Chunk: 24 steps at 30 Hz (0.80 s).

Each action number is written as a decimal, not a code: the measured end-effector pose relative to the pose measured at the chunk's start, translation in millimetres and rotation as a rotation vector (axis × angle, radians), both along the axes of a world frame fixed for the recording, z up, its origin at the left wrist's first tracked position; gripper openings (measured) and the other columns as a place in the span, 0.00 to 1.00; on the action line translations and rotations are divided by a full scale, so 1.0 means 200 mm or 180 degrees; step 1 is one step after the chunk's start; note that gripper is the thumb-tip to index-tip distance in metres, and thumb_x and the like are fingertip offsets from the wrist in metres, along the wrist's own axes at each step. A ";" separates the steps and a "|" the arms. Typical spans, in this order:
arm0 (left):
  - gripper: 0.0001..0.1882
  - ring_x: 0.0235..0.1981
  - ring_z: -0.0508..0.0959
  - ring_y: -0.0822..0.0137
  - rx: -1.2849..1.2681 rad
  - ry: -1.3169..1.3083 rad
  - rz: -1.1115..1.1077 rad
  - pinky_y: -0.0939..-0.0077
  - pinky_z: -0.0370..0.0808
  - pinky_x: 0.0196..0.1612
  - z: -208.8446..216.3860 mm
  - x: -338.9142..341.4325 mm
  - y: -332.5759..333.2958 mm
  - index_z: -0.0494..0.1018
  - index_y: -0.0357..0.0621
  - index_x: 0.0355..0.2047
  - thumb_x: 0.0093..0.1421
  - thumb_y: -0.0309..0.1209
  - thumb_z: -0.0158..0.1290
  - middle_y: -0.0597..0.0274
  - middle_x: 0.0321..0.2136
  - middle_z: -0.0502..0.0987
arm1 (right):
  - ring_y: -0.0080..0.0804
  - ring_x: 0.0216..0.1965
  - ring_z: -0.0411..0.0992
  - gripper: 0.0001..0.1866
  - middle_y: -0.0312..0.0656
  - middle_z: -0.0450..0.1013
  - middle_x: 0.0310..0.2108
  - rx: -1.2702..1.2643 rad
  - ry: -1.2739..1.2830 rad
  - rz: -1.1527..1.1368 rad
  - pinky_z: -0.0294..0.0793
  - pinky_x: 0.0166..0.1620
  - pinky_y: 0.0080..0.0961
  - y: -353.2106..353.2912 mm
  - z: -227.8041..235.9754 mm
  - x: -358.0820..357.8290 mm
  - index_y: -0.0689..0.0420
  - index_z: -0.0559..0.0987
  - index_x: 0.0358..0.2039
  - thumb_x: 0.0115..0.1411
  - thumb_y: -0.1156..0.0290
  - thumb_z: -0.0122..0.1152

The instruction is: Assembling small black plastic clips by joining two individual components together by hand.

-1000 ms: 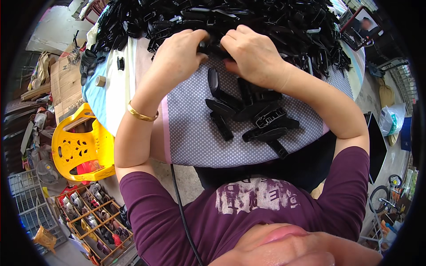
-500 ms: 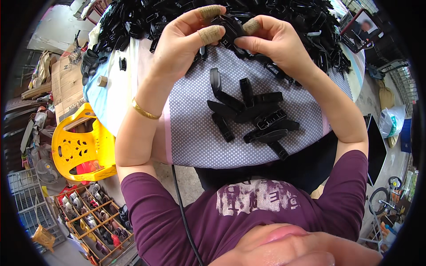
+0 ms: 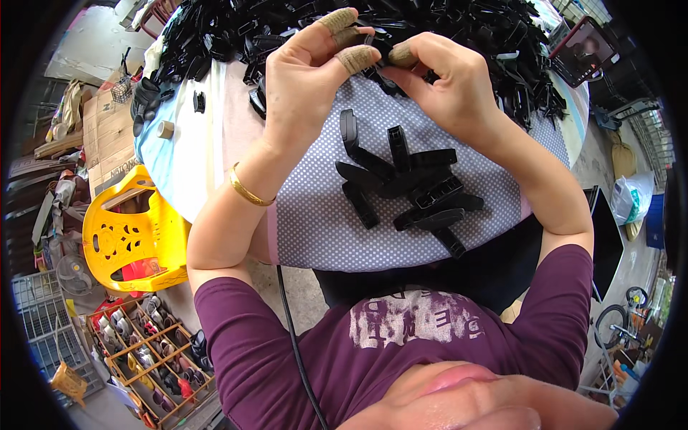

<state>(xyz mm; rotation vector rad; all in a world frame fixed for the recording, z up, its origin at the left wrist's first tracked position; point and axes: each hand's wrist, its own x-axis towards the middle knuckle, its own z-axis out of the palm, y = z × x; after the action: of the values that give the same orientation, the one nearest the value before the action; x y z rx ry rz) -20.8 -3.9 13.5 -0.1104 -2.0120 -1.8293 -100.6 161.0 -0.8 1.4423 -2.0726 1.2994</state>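
My left hand [image 3: 304, 89] and my right hand [image 3: 451, 82] are close together over the far part of the table. Tan cloth tape wraps several of my fingertips. My right thumb and forefinger pinch a small black plastic piece [image 3: 381, 68]. The bent fingers and thumb of my left hand close around its other side. Its exact shape is lost against the large heap of black plastic pieces [image 3: 229, 36] behind. Nearer me, a small loose pile of black plastic pieces [image 3: 412, 183], long and flat or hollow, rests on the dotted grey cloth [image 3: 308, 229].
A tape roll [image 3: 165, 130] sits at the table's left side, near a single black piece [image 3: 198, 102]. At the far right stands a phone [image 3: 586, 51]. A yellow plastic chair [image 3: 132, 240] is at the left, above a shoe rack [image 3: 154, 351]. A black cable [image 3: 290, 330] hangs in front.
My left hand and its bracelet have shifted to the right and turned slightly. The fingers of both hands have moved on the black piece, which shows less now. The small pile is unchanged.
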 end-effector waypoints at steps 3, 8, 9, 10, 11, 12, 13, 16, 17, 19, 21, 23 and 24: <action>0.21 0.44 0.75 0.69 0.0169 -0.0016 0.0027 0.78 0.71 0.50 -0.03 -0.02 -0.04 0.68 0.36 0.51 0.55 0.19 0.54 0.53 0.42 0.76 | 0.24 0.29 0.74 0.14 0.38 0.74 0.26 -0.0148 -0.0282 -0.0170 0.74 0.36 0.18 -0.03 0.00 0.00 0.62 0.76 0.33 0.49 0.70 0.68; 0.19 0.45 0.75 0.67 0.0319 0.0111 -0.0428 0.77 0.69 0.52 -0.02 -0.02 -0.04 0.69 0.37 0.49 0.56 0.18 0.50 0.53 0.42 0.76 | 0.20 0.28 0.71 0.17 0.36 0.74 0.24 0.0516 -0.1697 0.0629 0.72 0.36 0.16 -0.02 -0.01 -0.03 0.65 0.76 0.37 0.51 0.68 0.67; 0.19 0.45 0.75 0.67 0.0317 0.0107 -0.0429 0.77 0.69 0.52 -0.02 -0.02 -0.03 0.69 0.37 0.49 0.56 0.18 0.50 0.53 0.42 0.76 | 0.19 0.26 0.70 0.17 0.37 0.74 0.24 0.0552 -0.1482 0.0571 0.72 0.33 0.16 -0.01 0.00 -0.02 0.65 0.77 0.37 0.51 0.67 0.66; 0.18 0.43 0.76 0.67 0.0368 0.0204 -0.0429 0.77 0.72 0.50 -0.01 -0.02 -0.03 0.71 0.35 0.47 0.55 0.16 0.51 0.53 0.40 0.77 | 0.19 0.26 0.70 0.17 0.37 0.74 0.24 0.0550 -0.1486 0.0570 0.72 0.33 0.16 -0.01 0.00 -0.01 0.65 0.77 0.37 0.51 0.67 0.66; 0.17 0.41 0.77 0.68 0.0419 0.0300 -0.0428 0.78 0.74 0.48 -0.01 -0.02 -0.02 0.72 0.33 0.45 0.54 0.15 0.52 0.53 0.38 0.78 | 0.18 0.26 0.70 0.15 0.37 0.74 0.23 0.0543 -0.1253 0.0492 0.71 0.31 0.16 0.00 0.01 0.00 0.65 0.78 0.36 0.51 0.68 0.66; 0.17 0.41 0.77 0.68 0.0417 0.0296 -0.0430 0.78 0.74 0.48 -0.01 -0.02 -0.02 0.72 0.33 0.45 0.54 0.15 0.52 0.53 0.38 0.78 | 0.18 0.25 0.69 0.14 0.38 0.73 0.23 0.0535 -0.1020 0.0413 0.70 0.29 0.16 0.01 0.01 0.01 0.65 0.78 0.34 0.51 0.68 0.66; 0.17 0.41 0.77 0.68 0.0387 0.0319 -0.0468 0.78 0.74 0.48 -0.01 -0.02 -0.02 0.72 0.34 0.45 0.53 0.15 0.52 0.53 0.38 0.78 | 0.18 0.25 0.69 0.14 0.38 0.73 0.23 0.0532 -0.1025 0.0412 0.70 0.29 0.16 0.01 0.00 0.01 0.65 0.78 0.34 0.51 0.68 0.66; 0.17 0.43 0.76 0.67 0.0314 0.0257 -0.0615 0.77 0.71 0.50 -0.01 0.00 -0.03 0.72 0.35 0.46 0.54 0.15 0.51 0.52 0.40 0.77 | 0.16 0.23 0.67 0.13 0.37 0.72 0.21 0.0349 -0.1054 0.0412 0.67 0.26 0.15 0.00 -0.04 0.03 0.65 0.79 0.32 0.51 0.68 0.66; 0.18 0.46 0.75 0.65 0.0274 0.0175 -0.0718 0.75 0.69 0.52 -0.01 0.00 -0.03 0.71 0.37 0.47 0.56 0.16 0.49 0.50 0.42 0.76 | 0.16 0.23 0.67 0.13 0.37 0.72 0.21 0.0212 -0.0735 0.0407 0.67 0.26 0.14 0.00 -0.06 0.02 0.65 0.79 0.32 0.51 0.68 0.67; 0.18 0.46 0.75 0.65 0.0195 0.0187 -0.0739 0.75 0.69 0.52 0.00 0.00 -0.04 0.71 0.36 0.48 0.56 0.16 0.50 0.51 0.41 0.76 | 0.15 0.23 0.67 0.13 0.36 0.71 0.20 0.0080 -0.0415 0.0395 0.66 0.26 0.13 0.00 -0.06 0.03 0.65 0.79 0.31 0.51 0.68 0.67; 0.18 0.46 0.75 0.65 0.0110 0.0207 -0.0760 0.75 0.69 0.52 0.01 0.00 -0.05 0.70 0.36 0.48 0.56 0.16 0.50 0.52 0.41 0.76 | 0.16 0.24 0.68 0.13 0.36 0.73 0.23 0.0202 -0.0529 0.0339 0.67 0.27 0.12 0.00 -0.06 0.03 0.64 0.78 0.33 0.51 0.68 0.66; 0.19 0.47 0.74 0.65 -0.0563 0.0692 -0.0578 0.76 0.69 0.53 0.02 -0.01 -0.06 0.68 0.36 0.51 0.57 0.20 0.51 0.53 0.44 0.75 | 0.17 0.27 0.70 0.13 0.37 0.74 0.26 0.0028 -0.0973 0.0579 0.70 0.30 0.12 -0.02 -0.06 0.02 0.63 0.78 0.36 0.53 0.69 0.65; 0.19 0.47 0.74 0.65 -0.0562 0.0699 -0.0577 0.76 0.69 0.53 0.02 -0.01 -0.04 0.68 0.36 0.51 0.57 0.20 0.51 0.53 0.44 0.75 | 0.18 0.30 0.72 0.13 0.37 0.75 0.29 -0.0136 -0.1427 0.0825 0.73 0.33 0.13 -0.03 -0.06 0.01 0.62 0.77 0.38 0.54 0.70 0.64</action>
<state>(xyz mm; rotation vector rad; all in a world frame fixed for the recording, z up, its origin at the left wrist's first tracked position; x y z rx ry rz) -23.7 -11.9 17.2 -0.5374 -2.0567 -1.6554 -98.0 154.9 -12.3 1.5521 -2.1488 1.9074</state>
